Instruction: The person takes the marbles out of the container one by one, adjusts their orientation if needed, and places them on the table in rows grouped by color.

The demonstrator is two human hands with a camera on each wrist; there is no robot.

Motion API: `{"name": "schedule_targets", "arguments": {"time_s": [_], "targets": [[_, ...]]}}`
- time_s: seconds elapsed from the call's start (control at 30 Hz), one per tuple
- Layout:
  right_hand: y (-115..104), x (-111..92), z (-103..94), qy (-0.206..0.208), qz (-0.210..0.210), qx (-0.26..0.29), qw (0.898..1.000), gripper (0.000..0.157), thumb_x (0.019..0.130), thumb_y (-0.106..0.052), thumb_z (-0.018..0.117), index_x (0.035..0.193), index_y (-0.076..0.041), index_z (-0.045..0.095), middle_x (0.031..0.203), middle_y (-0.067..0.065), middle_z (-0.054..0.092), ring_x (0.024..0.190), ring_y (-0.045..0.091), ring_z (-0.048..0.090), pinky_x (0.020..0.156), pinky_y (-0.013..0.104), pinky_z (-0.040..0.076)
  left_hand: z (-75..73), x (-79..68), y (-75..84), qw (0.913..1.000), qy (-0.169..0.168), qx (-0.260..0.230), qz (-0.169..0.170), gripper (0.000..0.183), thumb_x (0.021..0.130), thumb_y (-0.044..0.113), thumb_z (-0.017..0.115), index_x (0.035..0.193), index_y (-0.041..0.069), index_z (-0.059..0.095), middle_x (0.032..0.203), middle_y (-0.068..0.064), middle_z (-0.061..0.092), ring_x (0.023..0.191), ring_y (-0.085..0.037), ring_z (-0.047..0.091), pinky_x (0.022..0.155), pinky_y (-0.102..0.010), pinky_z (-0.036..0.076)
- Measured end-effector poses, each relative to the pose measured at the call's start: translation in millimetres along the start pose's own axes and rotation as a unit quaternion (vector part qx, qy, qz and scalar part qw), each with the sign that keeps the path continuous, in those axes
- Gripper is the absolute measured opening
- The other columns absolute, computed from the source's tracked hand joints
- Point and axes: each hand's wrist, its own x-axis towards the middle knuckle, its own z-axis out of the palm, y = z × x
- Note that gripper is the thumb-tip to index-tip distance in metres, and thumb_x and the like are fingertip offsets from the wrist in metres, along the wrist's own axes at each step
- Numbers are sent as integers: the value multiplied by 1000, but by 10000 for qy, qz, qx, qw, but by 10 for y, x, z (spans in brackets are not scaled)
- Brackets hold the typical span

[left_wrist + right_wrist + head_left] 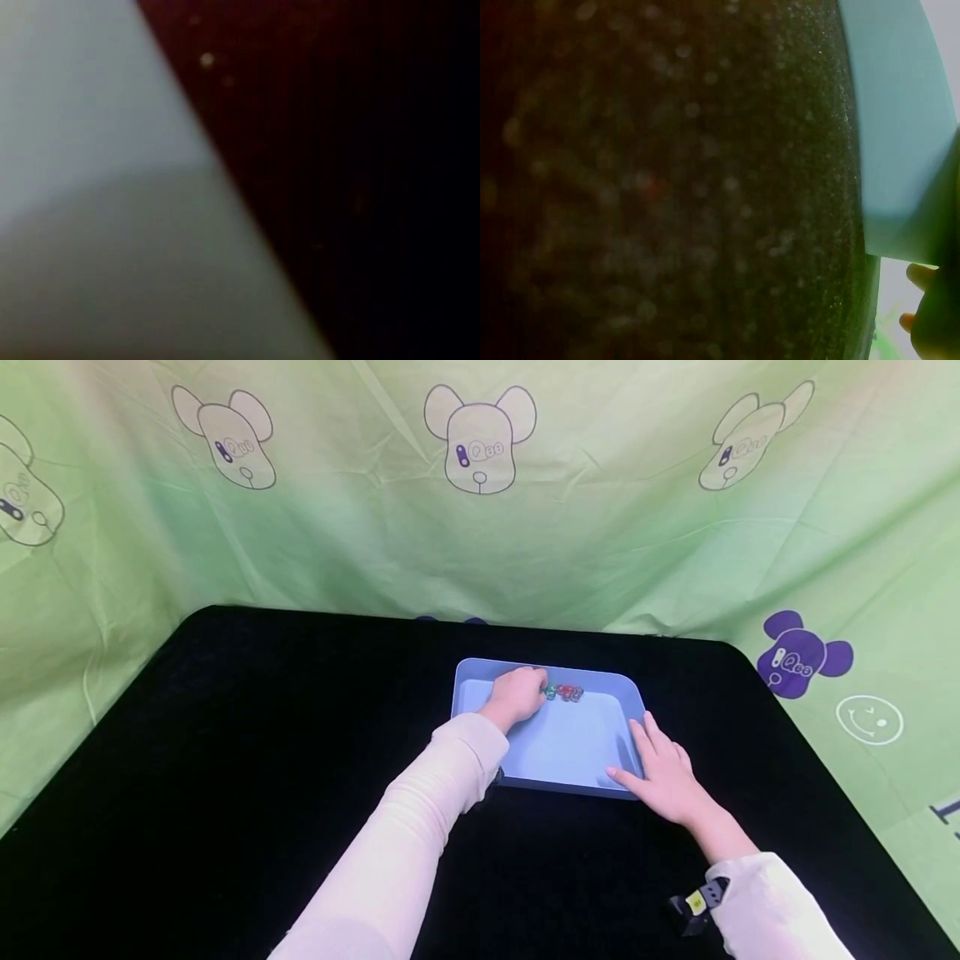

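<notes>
Glassy pieces in tray, near far side; left hand beside them, we can't tell if fingers grip any; right hand at right side, fingers extended; brace tray, move pieces gently.

We specify the tray as plain light blue; its small glassy pieces are green and red. We list the table cover as black, both sleeves as white, and the right wrist camera as black with a yellow label. We record a green backdrop printed with purple-outlined animal heads, one solid purple head and a white winking smiley.
</notes>
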Motion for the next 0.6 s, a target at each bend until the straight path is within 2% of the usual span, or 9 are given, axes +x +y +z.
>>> {"name": "schedule_targets", "arguments": {"time_s": [0.3,0.6], "targets": [[1,-1,-4,-31,19,9,10000,81,82,-44,50,132,10,16,136,30,5,122,42,11,89,58,11,5,-10,10,9999,71,82,71,13,85,24,52,95,19,57,87,5,53,74,-8,47,64,-25,41],[4,4,0,-43,26,28,10000,81,82,-44,50,132,10,16,136,30,4,123,42,11,89,59,11,8,-19,12,10000,30,29,65,14,85,23,52,98,20,57,91,5,54,77,-8,48,66,-25,42]]}}
